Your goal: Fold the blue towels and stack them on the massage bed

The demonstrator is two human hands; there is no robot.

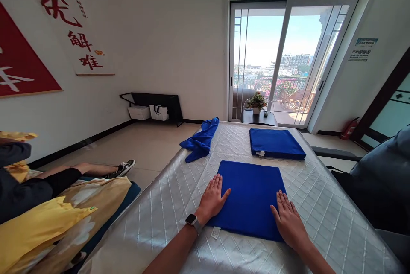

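A blue cloth (248, 199), folded into a flat square with a white tag at its near left corner, lies on the quilted silver mattress (166, 205). My left hand (213, 197) rests flat on its left edge, fingers stretched out and thumb apart. On the right edge lies my right hand (288, 216), also flat with straight fingers. Neither hand grips anything. Beyond them sits a stack of folded blue cloths (276, 142) with a white tag at its front. A crumpled blue cloth (201, 139) is at the mattress's far left edge.
At the left, a person (28, 184) is partly visible beside a bed with a yellow cloth (41, 231). A black rack (166, 105) stands by the wall. A small table (259, 117) with a potted plant (256, 101) is beyond the mattress. Dark furniture (381, 184) borders the right side.
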